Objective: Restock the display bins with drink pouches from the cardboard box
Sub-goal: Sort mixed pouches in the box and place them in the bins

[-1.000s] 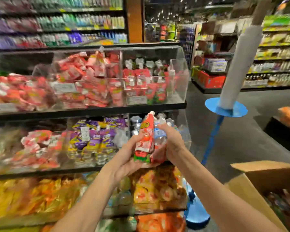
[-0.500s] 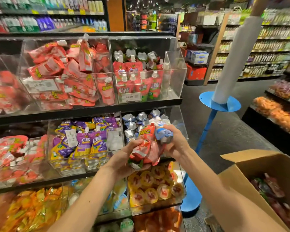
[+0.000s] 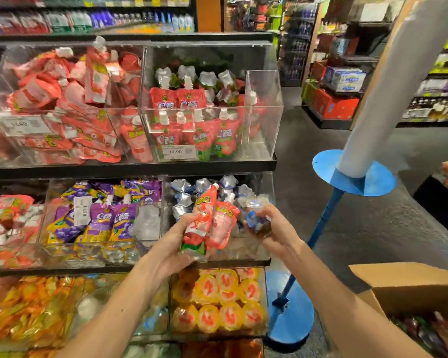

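Firmly, the left hand (image 3: 171, 246) gripped two red drink pouches (image 3: 210, 220) by their lower halves, spouts tilted up and to the right. It held them in front of the right-hand acrylic bin (image 3: 243, 251) on the middle shelf, where silver-topped pouches (image 3: 189, 187) stood. The right hand (image 3: 277, 231) curled round a blue pouch (image 3: 255, 219) just beside the red ones. The open cardboard box (image 3: 409, 282) sat low at the right with dark pouches (image 3: 435, 332) inside. Above, the upper bin (image 3: 261, 112) held upright red pouches behind a 14.90 price tag (image 3: 177, 151).

White roll (image 3: 388, 86) on blue stand (image 3: 380, 180); bottle shelves (image 3: 88, 19) behind.
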`<action>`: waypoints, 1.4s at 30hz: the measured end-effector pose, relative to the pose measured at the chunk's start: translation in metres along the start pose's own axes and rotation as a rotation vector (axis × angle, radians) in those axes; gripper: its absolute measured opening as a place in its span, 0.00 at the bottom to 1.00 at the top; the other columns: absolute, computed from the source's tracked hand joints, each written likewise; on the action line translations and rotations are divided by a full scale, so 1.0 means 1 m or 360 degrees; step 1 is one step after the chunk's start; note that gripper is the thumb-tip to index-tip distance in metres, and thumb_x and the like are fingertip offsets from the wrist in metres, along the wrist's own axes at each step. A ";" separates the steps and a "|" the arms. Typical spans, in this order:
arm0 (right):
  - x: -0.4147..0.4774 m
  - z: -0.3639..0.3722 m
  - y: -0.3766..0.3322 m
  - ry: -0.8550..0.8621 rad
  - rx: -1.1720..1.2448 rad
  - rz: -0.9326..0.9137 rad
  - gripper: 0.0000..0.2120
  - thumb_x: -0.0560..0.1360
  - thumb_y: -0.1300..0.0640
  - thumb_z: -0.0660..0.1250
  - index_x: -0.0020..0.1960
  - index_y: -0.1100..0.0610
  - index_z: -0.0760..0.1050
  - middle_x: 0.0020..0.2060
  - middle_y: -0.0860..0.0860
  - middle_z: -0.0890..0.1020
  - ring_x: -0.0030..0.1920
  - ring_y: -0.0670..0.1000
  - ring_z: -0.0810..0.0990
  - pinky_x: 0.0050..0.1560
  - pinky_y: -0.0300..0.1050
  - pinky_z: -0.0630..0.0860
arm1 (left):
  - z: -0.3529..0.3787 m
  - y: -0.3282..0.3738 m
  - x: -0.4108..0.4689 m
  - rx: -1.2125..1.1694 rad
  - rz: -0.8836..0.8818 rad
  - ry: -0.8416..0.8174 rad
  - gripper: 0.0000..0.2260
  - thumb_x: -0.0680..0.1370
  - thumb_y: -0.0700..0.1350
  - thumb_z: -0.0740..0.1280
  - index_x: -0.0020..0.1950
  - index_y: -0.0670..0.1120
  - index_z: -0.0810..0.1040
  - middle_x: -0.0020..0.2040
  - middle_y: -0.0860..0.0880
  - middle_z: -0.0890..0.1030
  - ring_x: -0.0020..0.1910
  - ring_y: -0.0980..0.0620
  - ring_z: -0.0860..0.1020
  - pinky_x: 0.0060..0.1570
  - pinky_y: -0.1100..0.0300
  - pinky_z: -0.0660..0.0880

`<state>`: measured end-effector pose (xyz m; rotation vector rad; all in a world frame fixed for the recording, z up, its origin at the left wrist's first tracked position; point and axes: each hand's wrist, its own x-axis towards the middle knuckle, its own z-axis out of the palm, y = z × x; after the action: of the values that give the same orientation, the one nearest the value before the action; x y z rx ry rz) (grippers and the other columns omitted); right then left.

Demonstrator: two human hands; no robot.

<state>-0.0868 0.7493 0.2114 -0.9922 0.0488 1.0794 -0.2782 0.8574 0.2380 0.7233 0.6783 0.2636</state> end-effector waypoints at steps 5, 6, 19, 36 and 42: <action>0.033 0.005 -0.012 -0.0126 0.0200 -0.0026 0.06 0.80 0.69 0.61 0.52 0.60 0.72 0.53 0.64 0.77 0.55 0.61 0.79 0.37 0.49 0.83 | 0.005 -0.008 0.014 -0.0038 -0.0022 0.0084 0.19 0.73 0.53 0.67 0.57 0.41 0.80 0.51 0.39 0.84 0.43 0.43 0.83 0.40 0.53 0.81; 0.037 0.011 -0.013 -0.0112 0.0213 -0.0038 0.06 0.80 0.68 0.62 0.55 0.62 0.72 0.50 0.63 0.80 0.51 0.59 0.81 0.37 0.48 0.83 | 0.006 -0.007 0.016 -0.0025 -0.0019 0.0096 0.20 0.72 0.53 0.68 0.58 0.42 0.80 0.51 0.40 0.84 0.43 0.44 0.83 0.41 0.52 0.81; 0.114 0.034 -0.015 0.0426 0.0253 -0.0235 0.19 0.80 0.65 0.65 0.68 0.53 0.67 0.39 0.56 0.81 0.30 0.48 0.80 0.34 0.43 0.80 | 0.004 0.016 0.039 -0.0014 -0.0084 0.0030 0.23 0.69 0.52 0.69 0.60 0.41 0.78 0.51 0.40 0.85 0.43 0.44 0.84 0.43 0.52 0.79; 0.018 0.068 0.036 0.0206 -0.0614 -0.0115 0.26 0.80 0.36 0.57 0.53 0.58 0.80 0.45 0.56 0.86 0.45 0.54 0.85 0.48 0.53 0.83 | -0.012 0.036 0.037 0.0040 0.0056 -0.0208 0.25 0.66 0.53 0.78 0.58 0.41 0.82 0.55 0.39 0.84 0.50 0.43 0.84 0.59 0.41 0.76; -0.024 0.090 0.031 -0.0122 -0.0700 -0.0419 0.15 0.78 0.52 0.68 0.59 0.63 0.78 0.49 0.60 0.86 0.49 0.61 0.85 0.47 0.60 0.83 | -0.019 0.052 0.015 -0.0052 0.0139 -0.0465 0.26 0.63 0.50 0.82 0.57 0.41 0.84 0.55 0.40 0.84 0.51 0.43 0.84 0.58 0.42 0.77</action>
<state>-0.1596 0.7980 0.2555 -1.3074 -0.3869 0.8994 -0.2790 0.9120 0.2564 0.7434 0.3651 0.2424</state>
